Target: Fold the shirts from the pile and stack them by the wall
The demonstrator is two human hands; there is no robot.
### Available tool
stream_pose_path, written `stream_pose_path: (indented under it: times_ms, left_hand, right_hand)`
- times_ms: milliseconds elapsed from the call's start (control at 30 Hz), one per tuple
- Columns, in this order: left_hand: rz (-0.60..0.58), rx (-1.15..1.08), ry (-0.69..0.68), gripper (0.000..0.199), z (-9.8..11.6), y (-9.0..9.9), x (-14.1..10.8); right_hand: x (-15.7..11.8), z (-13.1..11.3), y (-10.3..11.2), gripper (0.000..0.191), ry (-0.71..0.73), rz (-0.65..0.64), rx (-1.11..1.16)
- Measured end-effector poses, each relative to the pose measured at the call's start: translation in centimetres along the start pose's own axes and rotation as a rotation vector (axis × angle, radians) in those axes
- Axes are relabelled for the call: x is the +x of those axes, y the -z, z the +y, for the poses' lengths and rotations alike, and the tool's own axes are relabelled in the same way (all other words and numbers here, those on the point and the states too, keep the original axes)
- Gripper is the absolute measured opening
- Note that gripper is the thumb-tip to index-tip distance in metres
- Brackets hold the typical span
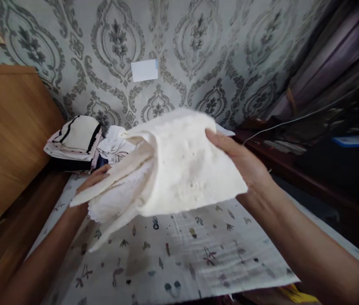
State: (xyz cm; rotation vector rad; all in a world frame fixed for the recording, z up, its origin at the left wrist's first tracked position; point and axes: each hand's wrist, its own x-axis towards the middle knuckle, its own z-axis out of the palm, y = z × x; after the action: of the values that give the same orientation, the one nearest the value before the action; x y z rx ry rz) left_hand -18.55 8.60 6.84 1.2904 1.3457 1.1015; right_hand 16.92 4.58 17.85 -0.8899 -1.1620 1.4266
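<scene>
A folded cream garment with small raised or pierced dots is held up in front of me, above the printed cloth. Inside its open left end shows a white layer with a scalloped edge, and narrow flaps hang there. My right hand grips the garment's right side, thumb on the near face and the other fingers hidden behind. My left hand holds the left end; the fabric covers most of its fingers.
Beneath lies a white cloth printed with small plants and figures. Folded clothes are stacked at the back left, beside a crumpled white cloth. A wooden cabinet stands left. A thin cable crosses the dark right side.
</scene>
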Motion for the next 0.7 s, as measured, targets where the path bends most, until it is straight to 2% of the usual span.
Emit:
stream_pose_path:
  times_ms: [100,167,200,267,367,433,500,600,700]
  left_hand:
    - [0.024,0.01,0.114,0.04,-0.5,1.5,0.4]
    - [0.132,0.016,0.218,0.041,-1.8,1.5,0.6]
    - [0.196,-0.004,0.246,0.041,-2.6,1.3,0.6]
    - [0.285,-0.078,0.266,0.042,-3.9,0.7,0.4]
    - [0.339,-0.126,0.281,0.041,-4.5,-0.1,-0.8]
    - [0.333,-0.139,0.306,0.039,-4.2,-0.7,-2.2]
    - [0.256,-0.178,0.342,0.038,-3.7,-1.6,-4.2]
    - [0.052,-0.242,0.427,0.041,-2.7,-3.7,-7.3]
    - [-0.073,-0.235,0.41,0.046,-1.8,-6.3,-9.4]
  right_hand:
    - [-0.8,6.3,5.7,0.039,-0.129,0.221,-0.335]
    - [-2.2,10.3,8.2,0.036,-0.012,0.357,-0.654]
    - [-3.0,11.8,8.7,0.036,0.043,0.316,-0.793]
    - [-4.6,13.9,8.5,0.035,0.201,0.161,-1.0]
    - [-6.0,15.5,6.4,0.045,0.397,-0.16,-1.168]
    - [-6.1,16.0,5.5,0.058,0.455,-0.301,-1.229]
    - [-5.9,16.3,5.5,0.068,0.487,-0.385,-1.246]
    - [-5.6,16.8,6.7,0.071,0.544,-0.497,-1.196]
    - [-5.7,17.1,7.4,0.041,0.538,-0.508,-1.081]
